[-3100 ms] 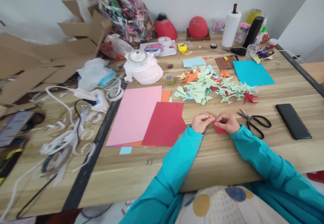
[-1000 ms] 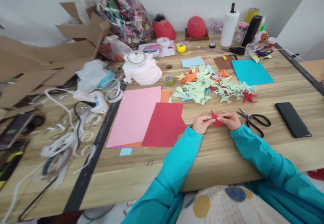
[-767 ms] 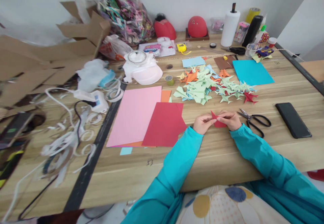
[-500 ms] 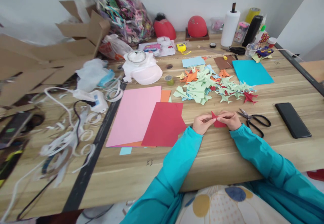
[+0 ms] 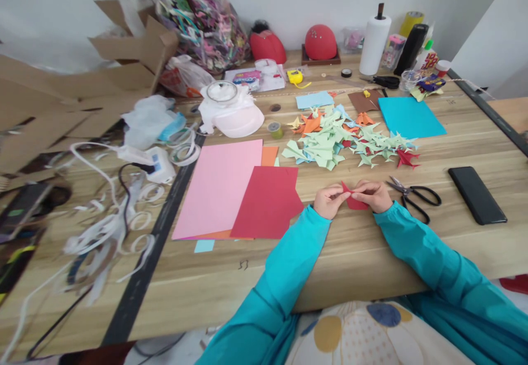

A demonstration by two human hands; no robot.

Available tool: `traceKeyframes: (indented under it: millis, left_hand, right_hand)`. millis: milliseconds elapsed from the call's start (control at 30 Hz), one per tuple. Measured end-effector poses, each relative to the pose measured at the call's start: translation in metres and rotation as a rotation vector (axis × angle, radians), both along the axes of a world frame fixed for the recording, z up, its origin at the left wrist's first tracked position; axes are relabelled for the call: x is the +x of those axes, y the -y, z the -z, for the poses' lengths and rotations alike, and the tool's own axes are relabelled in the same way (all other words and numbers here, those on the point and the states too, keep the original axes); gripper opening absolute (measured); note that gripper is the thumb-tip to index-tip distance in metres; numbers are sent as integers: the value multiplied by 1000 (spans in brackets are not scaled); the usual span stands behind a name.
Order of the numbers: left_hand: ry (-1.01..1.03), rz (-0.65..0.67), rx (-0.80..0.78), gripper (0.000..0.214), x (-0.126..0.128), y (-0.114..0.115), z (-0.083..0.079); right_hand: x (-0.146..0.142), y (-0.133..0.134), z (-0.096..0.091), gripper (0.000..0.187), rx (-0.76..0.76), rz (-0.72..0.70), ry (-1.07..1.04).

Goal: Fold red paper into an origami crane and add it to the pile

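Note:
Between my two hands is a small piece of folded red paper [image 5: 357,204], with a pointed tip standing up at its left. My left hand [image 5: 329,200] pinches its left edge with thumb and fingertips. From the other side my right hand [image 5: 374,195] pinches it too, thumb close to the left thumb. The fingers cover part of the folds. Scissors with black handles [image 5: 412,193] lie just right of my right hand, blades slightly apart. Beyond the hands is a pile of folded paper figures [image 5: 330,139], mostly pale green, some orange, red and blue.
Left of my hands lie a red sheet [image 5: 266,203] and a pink sheet [image 5: 223,183]. A black phone [image 5: 477,195] rests at the right. Blue paper [image 5: 412,117] is behind the scissors. Cables and a power strip [image 5: 150,161] clutter the left, near an open cardboard box [image 5: 136,51].
The red paper's tip has tilted slightly to the left, and more of the paper's lower part shows between the hands. Both hands keep their pinch in nearly the same place.

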State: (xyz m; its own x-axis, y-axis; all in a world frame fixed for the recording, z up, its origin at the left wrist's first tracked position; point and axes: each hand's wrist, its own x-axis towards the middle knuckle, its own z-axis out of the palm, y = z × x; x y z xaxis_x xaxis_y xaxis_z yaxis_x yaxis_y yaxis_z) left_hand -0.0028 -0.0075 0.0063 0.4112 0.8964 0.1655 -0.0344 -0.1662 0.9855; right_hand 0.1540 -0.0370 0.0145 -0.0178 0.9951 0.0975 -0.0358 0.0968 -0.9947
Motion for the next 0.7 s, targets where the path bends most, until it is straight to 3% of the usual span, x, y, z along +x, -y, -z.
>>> traceKeyframes:
  millis: [233, 400, 567, 700]
  left_hand:
    - [-22, 25, 32, 28, -1, 0, 0]
    - [-51, 141, 18, 30, 0, 2, -3]
    - [-43, 192, -83, 32, 0, 3, 0]
    - [-44, 183, -212, 36, 1, 2, 1]
  right_hand:
    - [-4, 4, -4, 32, -38, -6, 83]
    - [-4, 6, -3, 46, -22, -140, 294]
    - [-2, 5, -3, 46, 23, -263, 334]
    - [-1, 5, -1, 46, 43, -260, 322]
